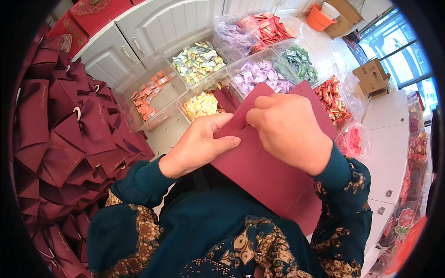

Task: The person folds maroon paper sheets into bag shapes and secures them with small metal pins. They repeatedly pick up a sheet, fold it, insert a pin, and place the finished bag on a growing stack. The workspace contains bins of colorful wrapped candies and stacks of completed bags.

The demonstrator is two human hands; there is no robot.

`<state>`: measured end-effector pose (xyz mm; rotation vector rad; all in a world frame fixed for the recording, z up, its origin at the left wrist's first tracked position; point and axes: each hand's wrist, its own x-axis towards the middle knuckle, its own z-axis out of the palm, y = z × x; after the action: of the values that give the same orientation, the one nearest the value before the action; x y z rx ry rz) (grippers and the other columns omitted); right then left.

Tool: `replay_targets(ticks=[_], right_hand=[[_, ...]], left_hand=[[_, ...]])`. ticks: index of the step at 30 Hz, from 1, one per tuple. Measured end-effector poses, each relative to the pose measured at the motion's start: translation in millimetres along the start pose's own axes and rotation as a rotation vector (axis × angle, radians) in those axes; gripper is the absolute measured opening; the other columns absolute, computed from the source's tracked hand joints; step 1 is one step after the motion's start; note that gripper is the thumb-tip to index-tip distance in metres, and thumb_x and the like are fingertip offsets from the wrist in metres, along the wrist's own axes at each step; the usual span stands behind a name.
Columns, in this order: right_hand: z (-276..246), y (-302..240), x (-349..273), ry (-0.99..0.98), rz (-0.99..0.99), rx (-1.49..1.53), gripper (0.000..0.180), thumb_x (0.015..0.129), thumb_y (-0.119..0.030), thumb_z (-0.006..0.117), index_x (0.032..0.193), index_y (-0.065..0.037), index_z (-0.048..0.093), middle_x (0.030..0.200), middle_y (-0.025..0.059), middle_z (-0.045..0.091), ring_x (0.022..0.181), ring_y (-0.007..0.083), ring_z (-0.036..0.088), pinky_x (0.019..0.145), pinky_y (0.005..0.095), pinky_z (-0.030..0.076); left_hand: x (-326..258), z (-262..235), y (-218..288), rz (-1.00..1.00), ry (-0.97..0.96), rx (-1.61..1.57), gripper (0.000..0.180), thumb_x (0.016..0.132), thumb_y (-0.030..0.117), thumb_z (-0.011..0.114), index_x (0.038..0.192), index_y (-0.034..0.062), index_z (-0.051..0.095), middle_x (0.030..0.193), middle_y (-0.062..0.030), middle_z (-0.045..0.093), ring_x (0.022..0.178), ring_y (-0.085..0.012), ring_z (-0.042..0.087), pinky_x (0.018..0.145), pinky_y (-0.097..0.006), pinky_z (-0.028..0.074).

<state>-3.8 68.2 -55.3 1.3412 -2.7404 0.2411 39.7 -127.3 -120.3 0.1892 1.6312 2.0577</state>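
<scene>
A flat maroon paper gift bag (273, 183) lies tilted across the front of my body, with its lower right corner near my right forearm. My left hand (199, 143) grips its left edge, thumb on the upper face and the other fingers hidden behind. Over the upper part of the bag, my right hand (289, 127) is curled closed, fingertips pinched together at a small slit. What sits between those fingertips is too small to make out. Just beyond the bag are purple sachets (259, 76) and yellow sachets (201, 105) in clear bins.
Many maroon bags with pale loop handles (76, 113) are piled at the left. Clear bins hold orange packets (147, 97), yellow-green packets (199, 60), green packets (300, 62) and red-gold packets (333, 99). White cabinets (171, 28) stand behind; an orange bucket (319, 19) and cardboard box (372, 76) are farther right.
</scene>
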Motion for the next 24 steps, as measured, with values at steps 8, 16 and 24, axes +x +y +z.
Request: replay_targets(ticks=[8, 16, 24], right_hand=[[-14, 8, 5, -0.007, 0.024, 0.135, 0.013, 0.075, -0.009, 0.063, 0.084, -0.01, 0.072, 0.08, 0.0075, 0.064, 0.076, 0.0294, 0.066, 0.064, 0.0412, 0.052], [4, 6, 15, -0.021, 0.028, 0.228, 0.012, 0.077, -0.008, 0.063, 0.084, -0.009, 0.073, 0.083, 0.0075, 0.066, 0.077, 0.0299, 0.066, 0.065, 0.0411, 0.052], [14, -11, 24, 0.06, -0.105, -0.093, 0.005, 0.071, -0.012, 0.063, 0.073, -0.011, 0.068, 0.076, 0.0048, 0.061, 0.075, 0.0249, 0.063, 0.064, 0.039, 0.05]], left_hand=[[-3, -9, -6, -0.085, -0.01, -0.197, 0.035, 0.091, 0.002, 0.06, 0.126, -0.0037, 0.055, 0.112, -0.0059, 0.065, 0.098, -0.01, 0.062, 0.087, -0.026, 0.052], [-5, -12, -9, -0.067, -0.033, -0.179, 0.045, 0.091, 0.002, 0.062, 0.134, -0.0027, 0.05, 0.122, -0.0067, 0.061, 0.108, -0.0121, 0.06, 0.093, -0.028, 0.05], [-6, -6, -12, 0.084, 0.042, -0.156, 0.044, 0.088, -0.004, 0.056, 0.132, -0.0019, 0.051, 0.12, -0.0051, 0.06, 0.106, -0.0103, 0.058, 0.091, -0.026, 0.05]])
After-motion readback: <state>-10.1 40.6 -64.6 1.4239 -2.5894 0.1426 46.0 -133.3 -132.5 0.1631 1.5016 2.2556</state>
